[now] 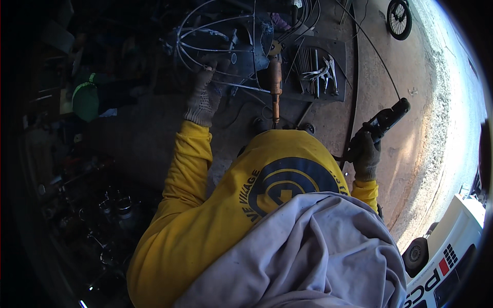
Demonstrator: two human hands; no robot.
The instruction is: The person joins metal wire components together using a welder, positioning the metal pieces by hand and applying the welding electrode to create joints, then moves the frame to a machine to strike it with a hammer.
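My left hand (202,97), in a knitted work glove, closes its fingers on the lower edge of a metal wire frame (181,49). The frame is made of thin bent rods that curve into a rounded cage. Out to the right, my right hand (365,155), also gloved, is wrapped round a black welding electrode holder (386,119). A long thin dark rod (375,56) runs from its tip toward the top of the view. An orange angle grinder (276,82) with a yellowish disc lies between my hands, close to the frame.
Locking pliers (322,74) and several thin rods (306,64) lie on a dark board (339,56). A spoked wheel (399,19) stands at the far right. A white vehicle (447,246) is at lower right. Something green (85,100) and dim clutter fill the left.
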